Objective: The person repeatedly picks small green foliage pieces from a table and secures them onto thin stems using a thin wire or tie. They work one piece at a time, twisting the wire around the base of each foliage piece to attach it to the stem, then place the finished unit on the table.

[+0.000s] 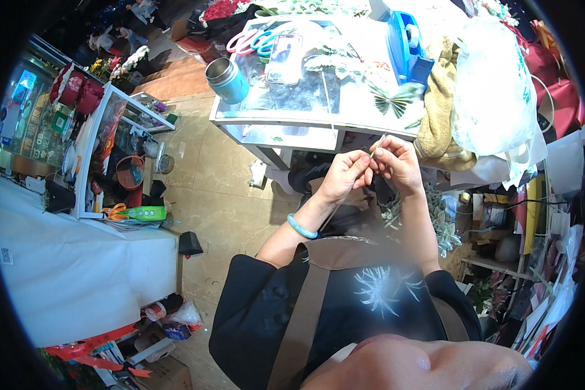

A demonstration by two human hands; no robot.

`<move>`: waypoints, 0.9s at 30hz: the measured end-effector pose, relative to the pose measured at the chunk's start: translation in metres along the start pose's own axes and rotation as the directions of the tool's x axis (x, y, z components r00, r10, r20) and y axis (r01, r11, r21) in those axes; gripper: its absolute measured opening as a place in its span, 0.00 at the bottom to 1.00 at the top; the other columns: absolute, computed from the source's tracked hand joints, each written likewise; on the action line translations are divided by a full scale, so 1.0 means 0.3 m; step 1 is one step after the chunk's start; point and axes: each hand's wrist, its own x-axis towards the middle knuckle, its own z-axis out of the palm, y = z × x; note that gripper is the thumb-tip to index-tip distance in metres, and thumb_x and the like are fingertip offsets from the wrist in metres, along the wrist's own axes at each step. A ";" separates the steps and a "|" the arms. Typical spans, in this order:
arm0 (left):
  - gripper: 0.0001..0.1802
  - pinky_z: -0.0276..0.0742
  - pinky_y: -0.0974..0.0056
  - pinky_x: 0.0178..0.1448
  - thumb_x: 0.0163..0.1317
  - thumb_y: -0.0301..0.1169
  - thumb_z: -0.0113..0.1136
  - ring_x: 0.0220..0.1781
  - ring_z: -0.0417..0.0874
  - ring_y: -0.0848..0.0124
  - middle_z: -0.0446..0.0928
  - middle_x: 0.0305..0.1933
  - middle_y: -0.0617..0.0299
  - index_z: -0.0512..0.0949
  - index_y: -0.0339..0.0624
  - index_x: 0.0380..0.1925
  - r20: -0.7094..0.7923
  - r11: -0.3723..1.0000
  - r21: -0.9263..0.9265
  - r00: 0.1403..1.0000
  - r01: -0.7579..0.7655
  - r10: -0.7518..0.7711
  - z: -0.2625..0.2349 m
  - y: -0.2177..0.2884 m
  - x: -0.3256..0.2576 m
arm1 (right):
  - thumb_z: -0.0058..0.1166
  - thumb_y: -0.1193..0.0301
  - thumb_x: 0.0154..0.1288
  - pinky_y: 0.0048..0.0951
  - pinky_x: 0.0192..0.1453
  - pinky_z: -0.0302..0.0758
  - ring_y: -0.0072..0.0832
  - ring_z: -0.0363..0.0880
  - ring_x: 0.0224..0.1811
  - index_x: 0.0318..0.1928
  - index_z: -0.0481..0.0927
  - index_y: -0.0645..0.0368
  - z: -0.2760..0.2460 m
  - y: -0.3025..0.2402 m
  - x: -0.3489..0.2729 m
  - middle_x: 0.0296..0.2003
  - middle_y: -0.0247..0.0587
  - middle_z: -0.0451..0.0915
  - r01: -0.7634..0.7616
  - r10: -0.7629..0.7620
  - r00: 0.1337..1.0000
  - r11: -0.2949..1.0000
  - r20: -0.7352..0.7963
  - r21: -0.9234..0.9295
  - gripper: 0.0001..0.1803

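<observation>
Both hands are up close together here, pinching the same thing. The left hand (346, 175) has its fingers curled in with thumb and fingertips closed on a thin pale stem (378, 145), and the right hand (398, 164) is pinched on it right next door, so the fingertips nearly touch. The stem pokes up just above the knuckles toward the table edge; its lower end is hidden behind the fingers, so I can't tell how long it is.

My guess on handling: it looks super light and skinny, the kind of thing that bends or snaps if you squeeze hard or grab it far from where you're working. I'd hold it low with fingertips only, hands close, like it's being held now.

There's a pale blue bangle (301, 227) on the left wrist. Just below and to the right of the right hand, a bunch of grey-green foliage (435, 218) sits in the lap area. Straight past the fingertips is a white table (286, 130) with folded green paper fans (396, 99), and further out a phone (284, 58), a metal tumbler (227, 80), pink and blue scissors (253, 40) and a blue tape dispenser (406, 45). A tan towel (439, 110) hangs off the table edge just beyond the right hand, with a white plastic bag (491, 91) beside it.
</observation>
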 end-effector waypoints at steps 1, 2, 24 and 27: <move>0.12 0.59 0.81 0.22 0.65 0.36 0.51 0.18 0.66 0.85 0.73 0.20 0.65 0.75 0.36 0.30 -0.057 0.999 0.032 0.998 -0.026 0.028 0.004 -0.005 0.003 | 0.54 0.73 0.61 0.09 0.16 0.58 0.09 0.65 0.16 0.33 0.76 0.64 0.000 0.004 0.000 0.18 0.28 0.73 -0.005 0.004 0.999 1.000 -0.037 -0.029 0.06; 0.12 0.59 0.81 0.23 0.64 0.35 0.52 0.18 0.66 0.85 0.73 0.20 0.66 0.75 0.37 0.31 -0.114 0.997 0.052 0.991 -0.063 0.069 0.014 -0.017 0.009 | 0.54 0.73 0.61 0.09 0.16 0.58 0.09 0.65 0.16 0.33 0.76 0.64 0.002 0.009 0.000 0.18 0.28 0.73 -0.007 0.003 0.998 0.999 -0.068 -0.048 0.06; 0.09 0.62 0.80 0.25 0.63 0.33 0.55 0.22 0.68 0.86 0.72 0.21 0.70 0.73 0.37 0.35 -0.280 0.857 0.468 0.884 -0.216 0.375 0.051 -0.055 0.016 | 0.56 0.73 0.60 0.14 0.32 0.68 0.14 0.72 0.28 0.35 0.78 0.64 0.024 0.041 0.001 0.27 0.31 0.77 0.098 -0.118 0.976 0.989 -0.185 -0.114 0.06; 0.09 0.60 0.80 0.24 0.63 0.33 0.54 0.21 0.67 0.86 0.72 0.20 0.69 0.73 0.38 0.34 -0.309 0.874 0.458 0.894 -0.160 0.326 0.045 -0.052 0.004 | 0.56 0.75 0.60 0.17 0.41 0.71 0.16 0.74 0.33 0.36 0.79 0.64 0.037 0.050 0.007 0.32 0.32 0.78 0.175 -0.208 0.961 0.968 -0.180 -0.181 0.06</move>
